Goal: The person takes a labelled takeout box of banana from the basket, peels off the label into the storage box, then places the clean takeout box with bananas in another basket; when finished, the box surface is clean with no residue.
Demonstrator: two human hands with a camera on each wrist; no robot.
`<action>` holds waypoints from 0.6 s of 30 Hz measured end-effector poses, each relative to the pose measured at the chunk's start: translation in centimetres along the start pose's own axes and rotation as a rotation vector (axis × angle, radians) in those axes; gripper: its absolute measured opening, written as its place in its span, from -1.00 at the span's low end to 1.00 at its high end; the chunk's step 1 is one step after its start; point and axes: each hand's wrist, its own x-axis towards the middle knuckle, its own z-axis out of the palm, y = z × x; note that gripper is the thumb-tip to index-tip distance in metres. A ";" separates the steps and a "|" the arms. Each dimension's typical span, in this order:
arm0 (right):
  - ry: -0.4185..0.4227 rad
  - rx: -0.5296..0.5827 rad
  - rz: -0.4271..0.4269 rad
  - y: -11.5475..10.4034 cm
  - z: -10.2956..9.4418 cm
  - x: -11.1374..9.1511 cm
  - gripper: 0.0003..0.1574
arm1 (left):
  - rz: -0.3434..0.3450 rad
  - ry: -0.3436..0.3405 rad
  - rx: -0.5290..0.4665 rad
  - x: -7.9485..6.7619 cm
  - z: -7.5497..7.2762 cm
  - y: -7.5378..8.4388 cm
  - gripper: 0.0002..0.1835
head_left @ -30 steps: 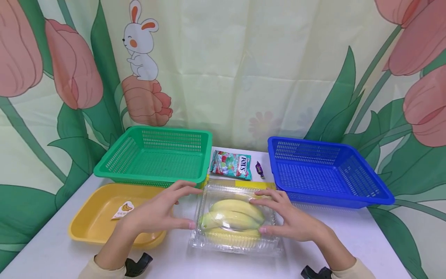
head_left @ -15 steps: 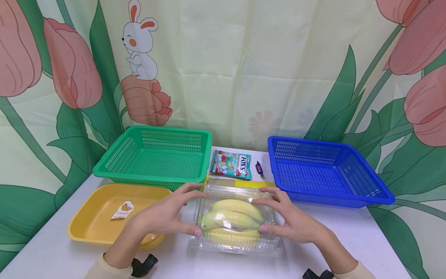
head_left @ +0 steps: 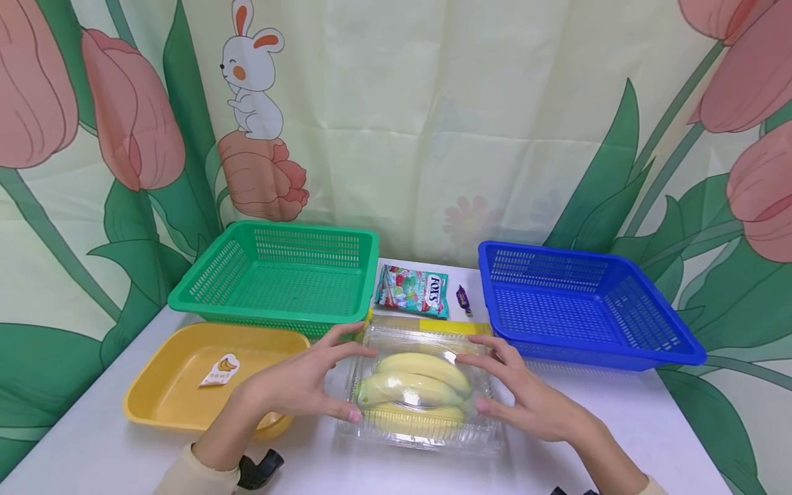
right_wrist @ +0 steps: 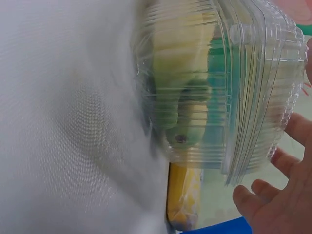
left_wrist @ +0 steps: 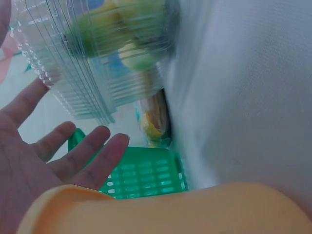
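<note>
Bananas (head_left: 413,388) lie inside a clear plastic clamshell box (head_left: 421,440) at the front middle of the table. The box's lid is over them. My left hand (head_left: 303,378) is at the box's left side, fingers spread, with the index finger reaching its ridged edge in the left wrist view. On the other side, my right hand (head_left: 532,395) has its fingertips at the lid's right part, and its fingers are also spread. In the right wrist view the ridged box (right_wrist: 195,87) stands close to the fingertips; whether every finger touches is unclear.
A green basket (head_left: 291,289) stands at back left, a yellow basin (head_left: 161,385) with a small banana-print packet (head_left: 220,370) before it. At back right is a blue basket (head_left: 544,302). A candy bag (head_left: 411,292), purple sweet (head_left: 463,301) and yellow package (head_left: 445,325) lie behind the box.
My left hand has come a little to the right, closer to the box. My right hand has shifted slightly right, its thumb moving toward the lid's edge. The box stays in place.
</note>
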 end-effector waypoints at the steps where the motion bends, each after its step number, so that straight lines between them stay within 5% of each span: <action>1: -0.006 0.006 0.007 0.0 -0.1 -0.1 -0.21 | 0.004 -0.003 -0.002 0.0 0.0 0.0 -0.16; 9: -0.058 0.071 0.054 0.4 -0.4 -1.1 0.00 | -0.001 -0.057 -0.053 0.2 0.0 -0.1 -0.07; 18: -0.106 0.158 -0.006 0.8 -0.1 -1.8 0.30 | 0.016 -0.113 -0.158 0.4 0.4 -0.5 -0.05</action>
